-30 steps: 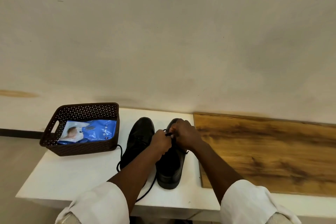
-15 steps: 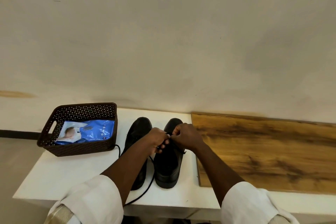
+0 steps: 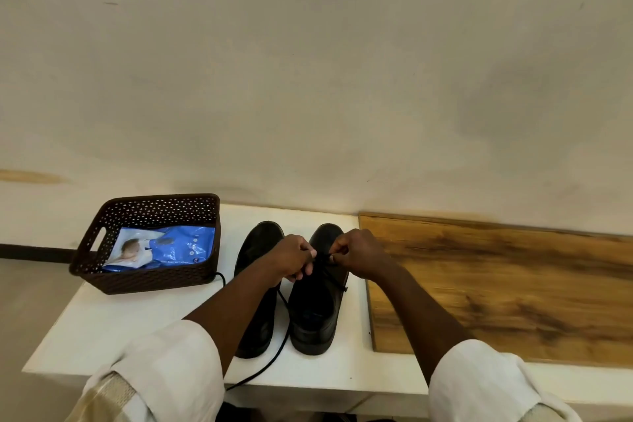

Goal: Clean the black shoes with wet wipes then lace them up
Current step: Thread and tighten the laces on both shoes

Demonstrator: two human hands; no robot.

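While the fingers of the left hand (image 3: 295,259) and the right hand (image 3: 356,253) are being kept tightly curled, a black lace (image 3: 327,259) is being pinched between them over the right-side shoe (image 3: 317,312). Two black shoes are being stood side by side on the white table (image 3: 113,329), the left-side shoe (image 3: 257,243) partly hidden by the forearm. One brown basket (image 3: 144,279) is being occupied by one blue wipes pack (image 3: 171,247), and one wooden board (image 3: 496,284) is being rested just right of the shoes.

Rolled white sleeves (image 3: 164,367) on both forearms — perhaps a beige cuff lining
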